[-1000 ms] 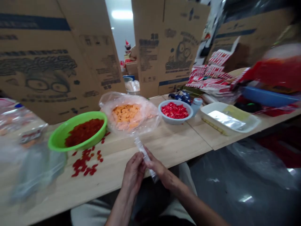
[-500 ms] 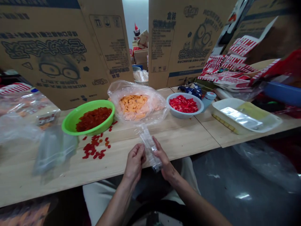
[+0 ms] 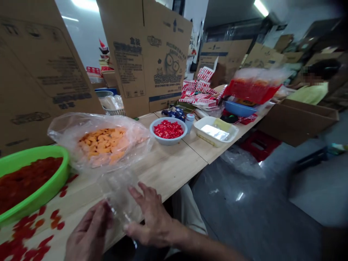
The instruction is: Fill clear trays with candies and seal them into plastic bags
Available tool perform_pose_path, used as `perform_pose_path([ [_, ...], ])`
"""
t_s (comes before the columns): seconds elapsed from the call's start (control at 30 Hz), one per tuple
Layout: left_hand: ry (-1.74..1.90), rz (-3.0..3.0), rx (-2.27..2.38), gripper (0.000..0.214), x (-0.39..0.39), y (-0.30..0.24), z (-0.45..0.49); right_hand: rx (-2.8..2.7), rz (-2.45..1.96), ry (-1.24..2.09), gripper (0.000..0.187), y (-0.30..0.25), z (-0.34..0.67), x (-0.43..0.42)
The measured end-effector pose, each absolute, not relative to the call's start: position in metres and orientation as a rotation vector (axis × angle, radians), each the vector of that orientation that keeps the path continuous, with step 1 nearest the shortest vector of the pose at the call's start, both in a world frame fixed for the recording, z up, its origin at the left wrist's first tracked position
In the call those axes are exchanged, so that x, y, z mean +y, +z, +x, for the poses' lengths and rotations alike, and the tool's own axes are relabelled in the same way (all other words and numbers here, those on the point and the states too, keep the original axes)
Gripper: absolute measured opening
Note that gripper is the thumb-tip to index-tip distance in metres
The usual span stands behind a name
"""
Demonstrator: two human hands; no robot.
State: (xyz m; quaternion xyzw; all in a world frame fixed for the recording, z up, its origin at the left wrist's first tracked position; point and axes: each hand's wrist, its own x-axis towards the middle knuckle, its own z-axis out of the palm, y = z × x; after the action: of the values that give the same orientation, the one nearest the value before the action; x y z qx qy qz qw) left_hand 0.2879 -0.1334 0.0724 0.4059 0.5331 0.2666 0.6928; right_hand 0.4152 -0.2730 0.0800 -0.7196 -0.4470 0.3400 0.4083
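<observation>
A clear plastic bag (image 3: pixel 118 195) between left hand (image 3: pixel 89 232) and right hand (image 3: pixel 152 217), both spread, touching its sides

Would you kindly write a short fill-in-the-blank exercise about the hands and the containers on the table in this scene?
1. Between the left hand and the right hand is a clear ____.
2. The bowl of dark red pieces is ____ in colour.
3. The foil sheet lies in a white ____.

Missing words: plastic bag; green; tray.
</observation>
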Motion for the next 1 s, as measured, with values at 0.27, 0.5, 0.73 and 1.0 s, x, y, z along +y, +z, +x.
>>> perform_pose_path([
  [0.27,0.55,0.549,0.934,0.051,-0.168,0.061,0.316,-1.115,-1.501,0.869,0.089,0.056,0.412,-0.268],
  [0.5,0.519,0.532,0.903,0.054,-0.17,0.062,0.333,-1.109,-1.453,0.844,0.091,0.044,0.424,-0.273],
  [0.73,0.629,0.913,0.801,0.043,-0.199,0.072,0.344,-0.846,-1.279,0.899,0.075,0.034,0.422,-0.286],
  [1.0,0.531,0.838,0.638,0.041,-0.203,0.063,0.369,-0.443,-1.529,0.805,0.079,0.036,0.463,-0.315],
])
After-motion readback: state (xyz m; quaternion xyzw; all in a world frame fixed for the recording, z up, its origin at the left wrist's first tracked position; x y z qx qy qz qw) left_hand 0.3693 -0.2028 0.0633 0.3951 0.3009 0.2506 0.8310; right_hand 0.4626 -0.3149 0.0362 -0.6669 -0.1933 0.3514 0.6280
